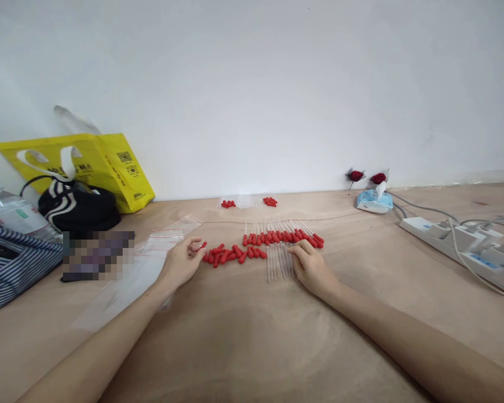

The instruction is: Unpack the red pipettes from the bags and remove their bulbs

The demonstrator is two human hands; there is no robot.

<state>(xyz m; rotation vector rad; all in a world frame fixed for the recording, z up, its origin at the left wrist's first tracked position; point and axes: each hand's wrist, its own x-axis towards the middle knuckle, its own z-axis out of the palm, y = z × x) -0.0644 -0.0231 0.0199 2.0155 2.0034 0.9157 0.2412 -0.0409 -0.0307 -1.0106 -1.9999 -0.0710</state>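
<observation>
Between the thumb and fingers of my left hand [183, 259] is a red rubber dropper bulb, just left of a loose pile of red rubber bulbs [231, 254]. My right hand [313, 267] is closed in a pinch at the right side of a row of thin clear glass dropper tubes [279, 260]; its fingertips meet on a tube there, partly hidden by the hand. Behind these tubes lies a row of assembled droppers [283, 237], red bulbs toward me and glass stems pointing away.
Clear zip bags [151, 263] lie under my left forearm. Two small red groups in a clear bag [246, 200] rest by the wall. A yellow bag [128, 173], black pouch [82, 204] and striped bag [21, 266] stand left; tissues [373, 202] and a power strip [466, 246] right.
</observation>
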